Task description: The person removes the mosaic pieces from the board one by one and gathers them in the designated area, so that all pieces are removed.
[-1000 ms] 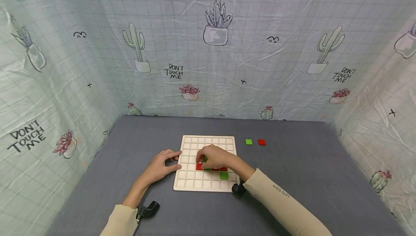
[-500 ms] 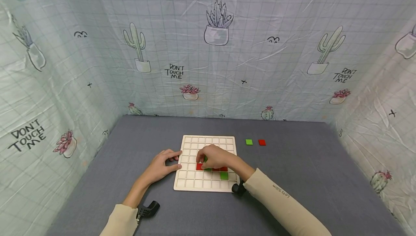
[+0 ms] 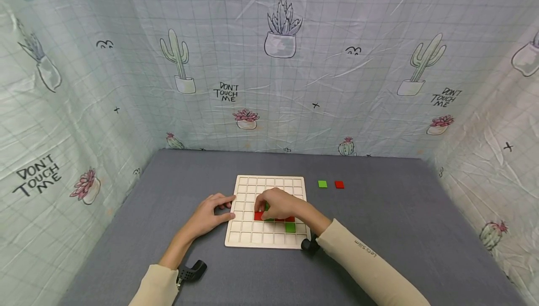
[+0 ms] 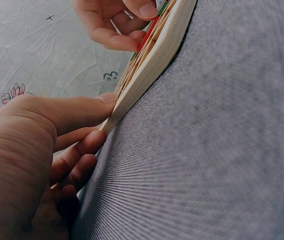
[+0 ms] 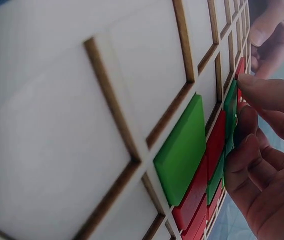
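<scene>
A light wooden grid board lies flat, with red and green square tiles in its cells. My left hand is at the board's left edge, thumb and index fingertips touching the rim; in the left wrist view the thumb lies against it. Over the middle of the board is my right hand, fingers bent, thumb and index at a red tile in its cell. The right wrist view shows the thumb right on that tile's edge. A green tile sits below the row; the hand hides some tiles.
A loose green tile and a loose red tile lie on the grey table beyond the board's right side. Patterned cloth walls enclose the table at the back and both sides.
My right hand shifts very slightly to the right over the same tiles. The left hand, the board and the loose tiles stay put.
</scene>
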Demonstrator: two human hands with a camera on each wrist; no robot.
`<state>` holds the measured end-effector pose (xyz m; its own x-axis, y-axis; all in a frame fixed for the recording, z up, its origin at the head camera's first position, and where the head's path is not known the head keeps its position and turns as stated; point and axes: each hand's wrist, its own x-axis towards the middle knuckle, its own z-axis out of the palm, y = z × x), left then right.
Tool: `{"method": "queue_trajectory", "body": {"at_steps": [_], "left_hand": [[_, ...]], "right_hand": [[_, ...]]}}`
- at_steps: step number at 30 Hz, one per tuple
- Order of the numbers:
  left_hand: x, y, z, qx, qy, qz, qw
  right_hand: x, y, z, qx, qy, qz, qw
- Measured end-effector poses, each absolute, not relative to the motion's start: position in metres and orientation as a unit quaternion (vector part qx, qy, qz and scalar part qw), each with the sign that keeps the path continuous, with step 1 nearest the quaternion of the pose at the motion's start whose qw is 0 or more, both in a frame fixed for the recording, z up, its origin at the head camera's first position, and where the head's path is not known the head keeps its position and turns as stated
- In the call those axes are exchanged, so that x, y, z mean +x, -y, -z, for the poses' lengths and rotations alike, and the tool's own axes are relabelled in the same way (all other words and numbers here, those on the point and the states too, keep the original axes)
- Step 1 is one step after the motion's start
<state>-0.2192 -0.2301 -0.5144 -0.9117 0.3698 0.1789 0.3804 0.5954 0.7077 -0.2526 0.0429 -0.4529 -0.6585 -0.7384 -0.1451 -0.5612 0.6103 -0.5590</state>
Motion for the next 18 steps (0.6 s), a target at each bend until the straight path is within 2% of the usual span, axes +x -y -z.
{"method": "queue_trajectory", "body": {"at_steps": [18], "left_hand": [[-0.2191,0.2314,0.5155,-0.210,0.893,0.397,0.007]], "right_hand": [[-0.2514,-0.0420,0.4474,-0.374,-0.872,0.250,0.191]]}}
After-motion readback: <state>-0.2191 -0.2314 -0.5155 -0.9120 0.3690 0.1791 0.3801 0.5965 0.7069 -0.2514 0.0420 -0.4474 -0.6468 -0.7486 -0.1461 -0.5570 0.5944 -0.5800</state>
